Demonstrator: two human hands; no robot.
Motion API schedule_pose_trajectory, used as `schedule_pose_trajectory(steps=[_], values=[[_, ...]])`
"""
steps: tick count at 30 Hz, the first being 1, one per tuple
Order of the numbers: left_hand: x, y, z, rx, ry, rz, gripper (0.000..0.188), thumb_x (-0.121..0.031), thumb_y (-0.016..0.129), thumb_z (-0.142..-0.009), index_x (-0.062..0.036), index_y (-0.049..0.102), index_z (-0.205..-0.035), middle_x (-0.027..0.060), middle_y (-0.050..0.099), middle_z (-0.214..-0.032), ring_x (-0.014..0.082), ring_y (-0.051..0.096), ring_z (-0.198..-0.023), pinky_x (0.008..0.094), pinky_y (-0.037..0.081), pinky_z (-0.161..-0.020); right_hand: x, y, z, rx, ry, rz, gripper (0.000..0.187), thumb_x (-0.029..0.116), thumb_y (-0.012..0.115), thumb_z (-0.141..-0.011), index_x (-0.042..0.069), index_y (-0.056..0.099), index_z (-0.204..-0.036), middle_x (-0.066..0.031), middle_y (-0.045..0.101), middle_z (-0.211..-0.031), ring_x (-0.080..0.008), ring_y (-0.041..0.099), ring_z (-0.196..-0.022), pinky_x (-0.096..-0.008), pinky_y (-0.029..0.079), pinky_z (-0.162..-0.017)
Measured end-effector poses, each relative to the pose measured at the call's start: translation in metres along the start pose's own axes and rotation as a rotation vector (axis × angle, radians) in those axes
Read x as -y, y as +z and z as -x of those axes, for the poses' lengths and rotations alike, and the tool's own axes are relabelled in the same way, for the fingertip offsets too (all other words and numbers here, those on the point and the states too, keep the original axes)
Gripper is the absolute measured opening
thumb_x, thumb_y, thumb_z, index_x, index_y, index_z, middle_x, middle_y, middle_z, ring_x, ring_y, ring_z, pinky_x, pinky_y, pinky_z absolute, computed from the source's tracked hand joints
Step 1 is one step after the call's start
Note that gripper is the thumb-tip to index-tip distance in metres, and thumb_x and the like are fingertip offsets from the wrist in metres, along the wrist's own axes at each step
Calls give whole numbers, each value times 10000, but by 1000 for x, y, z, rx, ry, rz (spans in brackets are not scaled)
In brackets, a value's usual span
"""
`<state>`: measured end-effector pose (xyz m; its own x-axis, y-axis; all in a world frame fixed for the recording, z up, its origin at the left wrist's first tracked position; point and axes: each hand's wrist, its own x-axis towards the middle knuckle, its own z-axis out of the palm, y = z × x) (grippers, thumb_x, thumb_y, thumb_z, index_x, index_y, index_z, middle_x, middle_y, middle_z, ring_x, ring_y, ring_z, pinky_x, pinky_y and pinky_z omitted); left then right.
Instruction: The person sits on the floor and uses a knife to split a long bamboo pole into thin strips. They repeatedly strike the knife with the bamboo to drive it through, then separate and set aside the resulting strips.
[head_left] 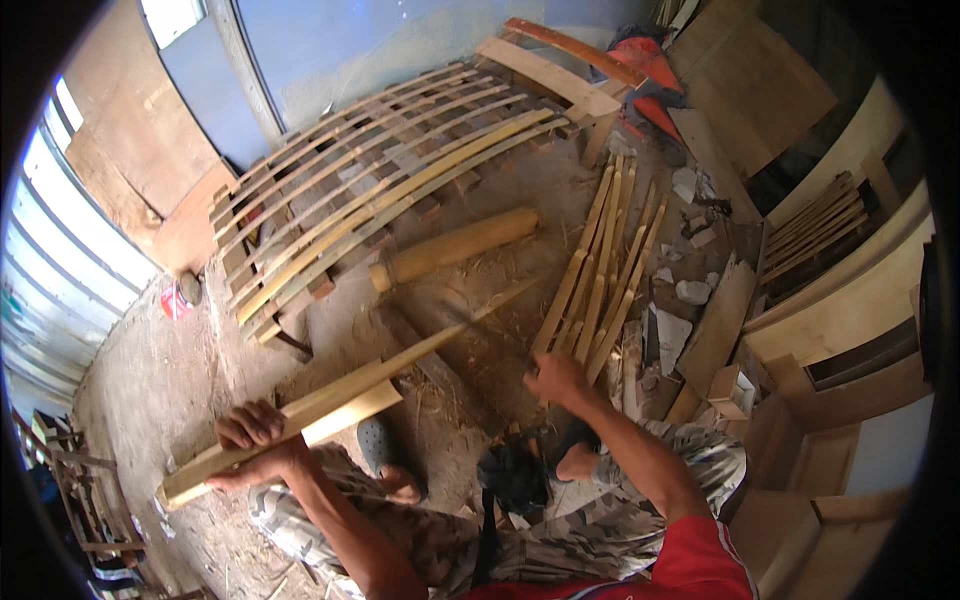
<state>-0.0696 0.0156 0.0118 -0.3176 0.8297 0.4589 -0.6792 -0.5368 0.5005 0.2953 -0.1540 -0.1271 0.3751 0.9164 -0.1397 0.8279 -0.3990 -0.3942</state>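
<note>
Strip point(370, 377) of pale wood or bamboo begins at the left, above the floor point(145, 385), and runs slantwise toward the middle of it; whether its far end is supported, I cannot tell. The left hand point(262, 445) is closed around it close to the near end, probably so that the longer part remains free. Behind, toward the far edge of the floor by the blue wall point(400, 50), stands a slatted frame point(370, 190), which leaves room in front. Near its right front corner lies a thick round pole point(455, 248). Next, a dark tool point(480, 325), blurred, seems to come out of the clenched right hand point(562, 380), well apart from the left one, perhaps for safety. More to the right, split lengths point(565, 292) lie closely together, perhaps to be easily reached.
</note>
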Motion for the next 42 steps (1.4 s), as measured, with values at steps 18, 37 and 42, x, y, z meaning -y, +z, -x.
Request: schedule_pose_trajectory(steps=[18, 37, 42], values=[[4, -2, 0, -31, 2, 94, 751, -870, 409, -770, -137, 348, -620, 1, 366, -497, 108, 361, -389, 230, 313, -344, 2, 15, 17, -55, -101, -140, 384, 370, 662, -848, -13, 657, -819, -178, 583, -597, -336, 601, -550, -473, 501, -560], [16, -5, 7, -188, 72, -107, 700, -790, 336, -872, -138, 377, -622, -1, 371, -507, 110, 389, -418, 226, 343, -388, 1, -41, 20, 213, 81, 45, 350, 327, 623, -875, -2, 651, -990, -142, 618, -629, -274, 650, -616, -425, 529, -600], [15, 59, -6, -512, 157, -294, 575, -642, 394, -958, -128, 459, -709, 12, 417, -550, 139, 418, -484, 272, 383, -497, 35, -102, 46, 201, 100, 8, 378, 359, 643, -858, 1, 658, -979, -128, 642, -665, -286, 667, -672, -423, 530, -634]])
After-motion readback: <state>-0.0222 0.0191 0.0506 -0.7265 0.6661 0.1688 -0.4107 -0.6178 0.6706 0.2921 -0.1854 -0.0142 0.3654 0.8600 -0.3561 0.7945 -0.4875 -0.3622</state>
